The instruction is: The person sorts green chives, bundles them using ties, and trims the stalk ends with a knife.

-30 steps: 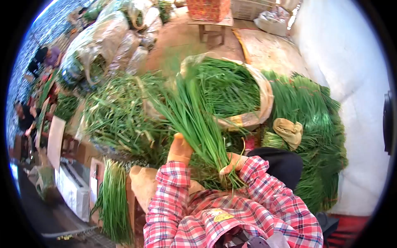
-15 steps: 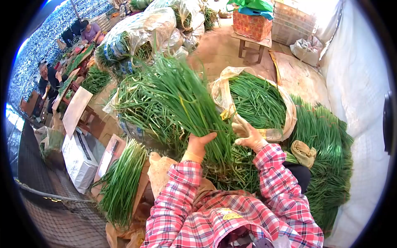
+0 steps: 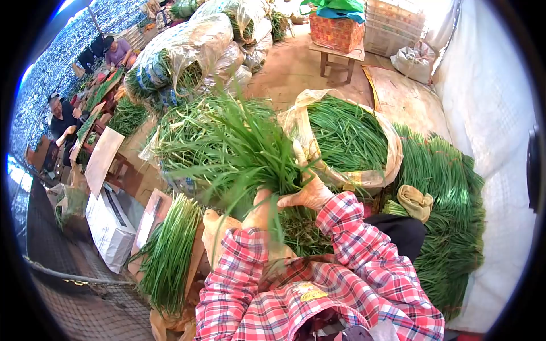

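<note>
At frame centre, the left hand (image 3: 259, 208), blurred, appears closed round the bunch (image 3: 267, 150); right hand (image 3: 311, 194) half open against it. Grip evenly, without crushing.

Forward of the left hand (image 3: 259, 209): held bunch (image 3: 266, 153) fans over the loose heap (image 3: 185, 133) — leaves block a low pass.
Right hand (image 3: 313, 193): bag rim (image 3: 394, 133) stands just beyond; any way in goes over it.
Far floor (image 3: 280, 71): bare strip between wrapped sacks (image 3: 199, 42) and small table (image 3: 354, 54).
Right side: dark knee (image 3: 401, 234), brown cloth (image 3: 415, 203), spread greens (image 3: 443, 227) — white sheet (image 3: 495, 142) beyond.
</note>
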A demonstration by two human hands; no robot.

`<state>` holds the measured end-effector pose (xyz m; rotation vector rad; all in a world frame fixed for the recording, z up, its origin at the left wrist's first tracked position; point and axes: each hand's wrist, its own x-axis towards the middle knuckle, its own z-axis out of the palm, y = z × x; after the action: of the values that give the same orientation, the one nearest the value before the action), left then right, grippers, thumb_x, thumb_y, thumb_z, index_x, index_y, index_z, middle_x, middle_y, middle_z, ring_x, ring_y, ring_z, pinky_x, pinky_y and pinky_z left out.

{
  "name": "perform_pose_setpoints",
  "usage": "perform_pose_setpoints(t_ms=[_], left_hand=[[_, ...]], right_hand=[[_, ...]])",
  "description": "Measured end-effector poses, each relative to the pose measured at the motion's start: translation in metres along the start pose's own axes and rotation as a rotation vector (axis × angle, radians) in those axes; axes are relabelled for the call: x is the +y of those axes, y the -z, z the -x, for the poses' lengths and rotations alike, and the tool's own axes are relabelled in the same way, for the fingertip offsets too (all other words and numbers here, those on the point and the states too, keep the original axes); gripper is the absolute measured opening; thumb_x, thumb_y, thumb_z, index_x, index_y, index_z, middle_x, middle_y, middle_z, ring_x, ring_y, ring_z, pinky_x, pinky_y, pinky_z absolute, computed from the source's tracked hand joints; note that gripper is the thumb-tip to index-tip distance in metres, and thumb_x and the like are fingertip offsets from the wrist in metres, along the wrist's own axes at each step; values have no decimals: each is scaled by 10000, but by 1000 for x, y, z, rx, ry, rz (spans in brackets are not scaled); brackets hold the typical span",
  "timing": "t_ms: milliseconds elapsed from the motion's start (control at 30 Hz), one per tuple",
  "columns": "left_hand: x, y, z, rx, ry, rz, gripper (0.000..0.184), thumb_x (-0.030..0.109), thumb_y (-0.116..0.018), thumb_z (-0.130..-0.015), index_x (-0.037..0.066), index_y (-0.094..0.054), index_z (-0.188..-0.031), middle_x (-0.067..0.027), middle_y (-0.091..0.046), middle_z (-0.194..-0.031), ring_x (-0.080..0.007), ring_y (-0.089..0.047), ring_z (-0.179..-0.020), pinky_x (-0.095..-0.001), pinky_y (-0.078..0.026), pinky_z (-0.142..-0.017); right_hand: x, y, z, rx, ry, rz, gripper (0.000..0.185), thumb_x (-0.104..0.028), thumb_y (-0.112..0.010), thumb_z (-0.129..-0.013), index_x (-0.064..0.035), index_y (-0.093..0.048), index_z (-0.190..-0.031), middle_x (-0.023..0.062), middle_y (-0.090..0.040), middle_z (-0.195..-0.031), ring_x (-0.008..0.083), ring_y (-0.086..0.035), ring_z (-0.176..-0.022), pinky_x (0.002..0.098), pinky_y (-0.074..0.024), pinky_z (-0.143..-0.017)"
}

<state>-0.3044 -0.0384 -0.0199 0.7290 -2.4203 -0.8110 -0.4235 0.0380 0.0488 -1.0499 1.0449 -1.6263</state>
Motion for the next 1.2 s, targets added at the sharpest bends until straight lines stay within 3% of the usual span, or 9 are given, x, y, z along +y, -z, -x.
perform_pose_setpoints(t_ms=[200, 367, 467, 500, 633, 733, 1000, 1100, 1200], left_hand=[[24, 2, 0, 9, -186, -221, 655, 195, -680, -728, 24, -397, -1294, -208, -488, -1240, -278, -522, -1108, -365, -421, -929], [92, 71, 12, 80, -95, -110, 464, 149, -694, -719, -23, -546, -1124, -184, -597, -1078, -279, -595, -984, -352, -486, -801], [67, 91, 38, -26, 414, 587, 445, 186, -670, -785, -36, -526, -1144, -191, -623, -1009, -271, -646, -818, -344, -538, -658], [61, 102, 40, -306, 492, 931, 535, 414, -571, -854, -27, -523, -1154, -189, -627, -1003, -257, -656, -795, -342, -552, -623], [53, 50, 76, -634, 404, 1906, 900, 695, -409, -781, -32, -346, -1307, -233, -565, -1126, -396, -609, -890, -446, -547, -671], [74, 37, 89, -596, 396, 2026, 877, 674, -428, -791, -26, -337, -1312, -220, -576, -1102, -381, -610, -871, -434, -545, -679], [83, 41, 98, -397, 936, 1898, 640, 463, -496, -872, -17, -382, -1280, -109, -575, -925, -239, -567, -776, -291, -496, -691], [54, 46, 91, -447, 978, 1555, 345, 218, -586, -815, -27, -571, -1056, -52, -549, -676, -170, -564, -673, -281, -467, -614], [54, 74, 95, -478, 883, 1347, 327, 166, -620, -760, -37, -593, -1016, -77, -587, -700, -185, -565, -585, -278, -464, -535]], right_hand=[[-38, -17, -8, 108, 403, 911, 1172, -266, -818, -502, -35, -108, -1405, 219, -549, -1145, 378, -567, -990, 375, -430, -887], [-16, 9, -23, 190, 34, 397, 341, -195, -684, -761, -83, -606, -1074, 90, -662, -931, 141, -595, -864, 307, -458, -799], [-56, -2, -28, 183, 151, 403, 326, -200, -688, -758, -84, -604, -1050, 87, -662, -879, 156, -611, -824, 308, -478, -768], [-74, -17, -21, 164, 134, 505, 319, -197, -693, -747, -88, -608, -1034, 98, -658, -873, 186, -621, -822, 313, -485, -765], [-91, -61, 16, -160, 577, 924, 455, -122, -682, -587, -173, -608, -1033, 43, -610, -837, 244, -586, -850, 428, -417, -902], [-45, -82, 67, -336, 695, 1249, 412, -168, -603, -595, -250, -607, -999, -39, -589, -920, 174, -551, -1001, 494, -317, -1004], [5, -72, 132, -789, 349, 787, 583, -226, -721, -630, -291, -549, -1183, -76, -556, -1141, 203, -397, -1211, 541, -34, -1077], [-38, -32, 119, -825, -180, 58, 430, -257, -715, -737, -175, -611, -1145, 6, -632, -1068, 202, -513, -1101, 385, -232, -1066], [-4, 32, 110, -351, -217, 16, 237, -218, -670, -795, -22, -654, -928, 70, -669, -889, 179, -626, -847, 290, -515, -718]])
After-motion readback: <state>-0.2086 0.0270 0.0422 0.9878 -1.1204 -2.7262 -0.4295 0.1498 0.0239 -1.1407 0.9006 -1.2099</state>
